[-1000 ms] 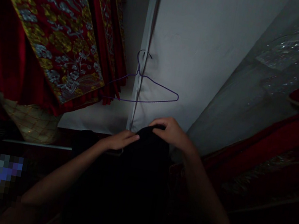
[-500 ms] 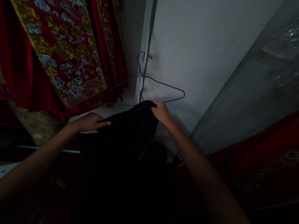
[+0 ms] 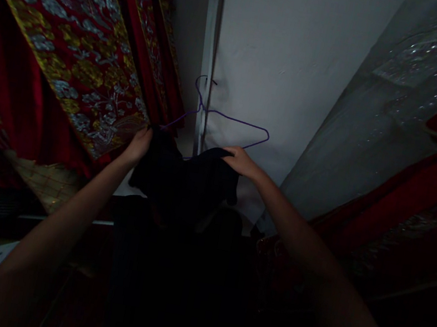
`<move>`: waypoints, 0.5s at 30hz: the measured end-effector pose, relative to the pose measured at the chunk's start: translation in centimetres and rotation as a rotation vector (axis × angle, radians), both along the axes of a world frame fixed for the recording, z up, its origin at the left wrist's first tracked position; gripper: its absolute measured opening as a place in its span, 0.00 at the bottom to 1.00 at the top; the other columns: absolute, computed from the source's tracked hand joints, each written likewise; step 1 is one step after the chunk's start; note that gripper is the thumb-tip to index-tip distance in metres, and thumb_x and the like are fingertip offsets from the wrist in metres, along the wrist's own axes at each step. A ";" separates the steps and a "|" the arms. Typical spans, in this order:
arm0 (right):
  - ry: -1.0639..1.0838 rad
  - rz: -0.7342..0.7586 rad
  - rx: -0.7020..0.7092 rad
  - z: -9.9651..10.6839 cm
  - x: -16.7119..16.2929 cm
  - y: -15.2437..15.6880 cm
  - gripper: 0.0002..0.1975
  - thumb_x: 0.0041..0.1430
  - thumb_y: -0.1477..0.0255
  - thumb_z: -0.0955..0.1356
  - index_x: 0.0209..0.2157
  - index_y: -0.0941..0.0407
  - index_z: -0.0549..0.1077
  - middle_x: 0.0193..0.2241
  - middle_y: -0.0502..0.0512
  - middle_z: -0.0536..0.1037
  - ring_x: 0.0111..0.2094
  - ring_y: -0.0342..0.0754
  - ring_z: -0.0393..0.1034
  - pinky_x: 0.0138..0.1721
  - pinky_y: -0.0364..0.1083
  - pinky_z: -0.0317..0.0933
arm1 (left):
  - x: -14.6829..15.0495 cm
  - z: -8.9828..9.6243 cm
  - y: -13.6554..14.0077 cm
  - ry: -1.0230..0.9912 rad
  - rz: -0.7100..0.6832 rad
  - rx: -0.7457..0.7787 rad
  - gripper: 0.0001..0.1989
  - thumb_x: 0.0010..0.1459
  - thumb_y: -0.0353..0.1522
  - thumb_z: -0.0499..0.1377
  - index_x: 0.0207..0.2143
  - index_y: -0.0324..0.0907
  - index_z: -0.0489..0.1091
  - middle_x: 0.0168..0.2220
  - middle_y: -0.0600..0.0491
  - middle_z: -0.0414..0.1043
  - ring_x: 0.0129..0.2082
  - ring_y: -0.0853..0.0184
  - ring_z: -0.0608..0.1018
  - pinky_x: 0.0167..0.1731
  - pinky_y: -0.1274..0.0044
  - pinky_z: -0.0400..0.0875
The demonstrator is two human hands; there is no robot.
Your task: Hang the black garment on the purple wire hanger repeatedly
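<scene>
Against the pale wall (image 3: 288,57), seen from the head camera, a thin purple wire hanger (image 3: 229,123) is hanging by its hook beside a white vertical strip (image 3: 207,60), its long bar running left to right and sloping slightly. Just below it, a black soft cloth garment (image 3: 184,180) is being held up by its upper edge. The left hand (image 3: 138,145) is pinching the left top corner, fingers closed on the fabric; the right hand (image 3: 240,160) is closing over the right top corner, close under the hanger's lower wire. Whether the right fingers are touching the wire cannot be told in the dim light.

The garment is sagging between the two hands and draping downward, so its held top edge is lying across the view while its length is falling straight down into the dark. It is looking light and limp, likely to slump or fold wherever it is unsupported; the two upper corners or shoulders seem the sound places to grip.

Red hangings embroidered in gold and silver (image 3: 73,48) are hanging at the left, touching the left hand's side. A grey glittering sheet (image 3: 390,103) and red trimmed cloth (image 3: 405,208) are filling the right.
</scene>
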State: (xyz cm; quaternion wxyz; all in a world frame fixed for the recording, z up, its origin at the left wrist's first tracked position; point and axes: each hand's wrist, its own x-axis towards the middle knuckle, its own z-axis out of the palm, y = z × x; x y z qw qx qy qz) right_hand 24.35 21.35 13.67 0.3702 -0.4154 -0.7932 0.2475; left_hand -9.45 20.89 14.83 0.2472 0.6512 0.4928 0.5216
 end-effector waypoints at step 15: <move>0.388 -0.232 0.067 0.6 7.6 4.1 0.39 0.47 0.65 0.75 0.61 0.59 0.66 0.41 0.61 0.81 0.40 0.56 0.77 0.46 0.56 0.71 | -0.5 5.0 0.1 -0.200 -0.241 -0.257 0.12 0.52 0.39 0.68 0.32 0.39 0.75 0.21 0.54 0.73 0.18 0.70 0.72 0.18 0.81 0.65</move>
